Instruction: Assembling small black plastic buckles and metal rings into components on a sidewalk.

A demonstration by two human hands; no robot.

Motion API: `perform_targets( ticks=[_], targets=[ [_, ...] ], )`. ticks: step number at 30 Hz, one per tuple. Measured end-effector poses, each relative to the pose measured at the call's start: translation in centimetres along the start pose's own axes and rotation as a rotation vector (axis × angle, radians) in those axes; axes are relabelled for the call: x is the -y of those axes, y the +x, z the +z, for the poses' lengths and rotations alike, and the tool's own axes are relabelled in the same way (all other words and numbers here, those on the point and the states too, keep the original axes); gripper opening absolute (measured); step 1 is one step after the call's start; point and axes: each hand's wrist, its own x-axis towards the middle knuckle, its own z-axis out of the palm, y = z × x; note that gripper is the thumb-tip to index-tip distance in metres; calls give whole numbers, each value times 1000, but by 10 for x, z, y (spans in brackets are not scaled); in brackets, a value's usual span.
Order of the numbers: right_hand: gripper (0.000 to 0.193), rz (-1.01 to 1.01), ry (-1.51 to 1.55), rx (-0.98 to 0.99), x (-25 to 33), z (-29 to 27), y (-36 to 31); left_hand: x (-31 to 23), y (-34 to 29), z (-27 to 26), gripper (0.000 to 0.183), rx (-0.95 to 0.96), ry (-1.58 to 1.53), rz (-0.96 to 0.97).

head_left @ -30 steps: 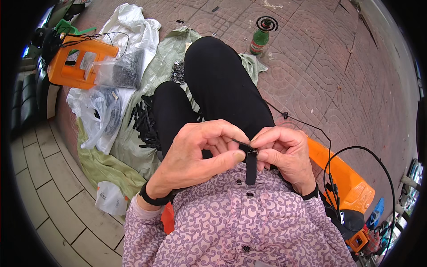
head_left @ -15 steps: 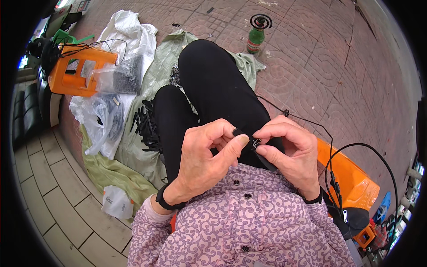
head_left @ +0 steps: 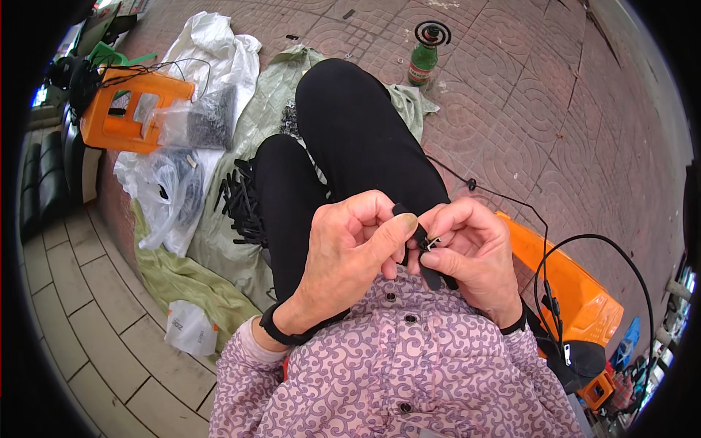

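Seated above a patterned brick pavement, a person holds a short black strap [head_left: 431,279] with a small metal buckle [head_left: 434,241] at the centre of the frame, just right of middle. The left hand [head_left: 342,244] grips one end of the strap between thumb and curled fingers; the right hand [head_left: 475,244] closes thumb and fingertips around the buckle — a narrow pinch on each side that seems suited to so small a part, steadying it from both ends. Left of centre, a loose pile of black strips [head_left: 241,204] lies beside the left leg, apparently placed there for easy reach, with a pale green sheet [head_left: 259,157] beneath that likely shields them from the dirt. At upper left, a clear bag [head_left: 208,120] of dark pieces overlaps an orange stool [head_left: 120,135]. At top right of centre, a black coil [head_left: 432,33] sits on a green bottle [head_left: 423,58] — the neck seemingly serving as its stand.
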Motion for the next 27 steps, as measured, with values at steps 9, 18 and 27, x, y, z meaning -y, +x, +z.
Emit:
perform_targets(
  ticks=[9, 18, 27],
  targets=[
    [18, -88, 54, 42, -6, -1, 1, 2, -3, -4, 27, 51, -121, -1],
    [16, -136, -10, 85, -9, 0, -1, -6, -9, 0, 30, -9, -40, -30],
    [17, -157, -57, 61, -10, 2, -5, -8, -12, 2, 24, -28, -44, -1]
  ],
)
